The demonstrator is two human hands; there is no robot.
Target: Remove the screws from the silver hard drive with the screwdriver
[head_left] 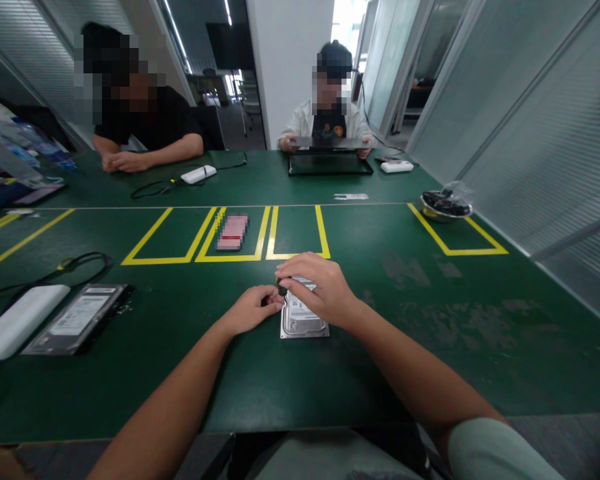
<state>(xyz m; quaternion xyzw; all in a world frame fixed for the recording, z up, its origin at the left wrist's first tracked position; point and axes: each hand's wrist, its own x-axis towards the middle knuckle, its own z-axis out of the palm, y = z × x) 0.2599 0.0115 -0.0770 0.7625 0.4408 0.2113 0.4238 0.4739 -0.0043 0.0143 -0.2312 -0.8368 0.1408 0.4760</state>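
A silver hard drive (305, 325) with a white label lies flat on the green table in front of me. My right hand (320, 283) arches over its upper part, fingers closed round the dark handle of a screwdriver (282, 287) with a bit of yellow on it. The screwdriver stands roughly upright at the drive's left edge; its tip is hidden. At that same edge, my left hand (257, 309) has its fingers curled and pressed against the drive, close beside the screwdriver.
To the left lie another hard drive (83, 320), a white power bank (25, 320) and a black cable (93, 263). Yellow tape frames hold a pink phone-like item (233, 232) and a bowl (447, 203) of dark parts. Across the table sit two people, one holding a dark panel (330, 144).
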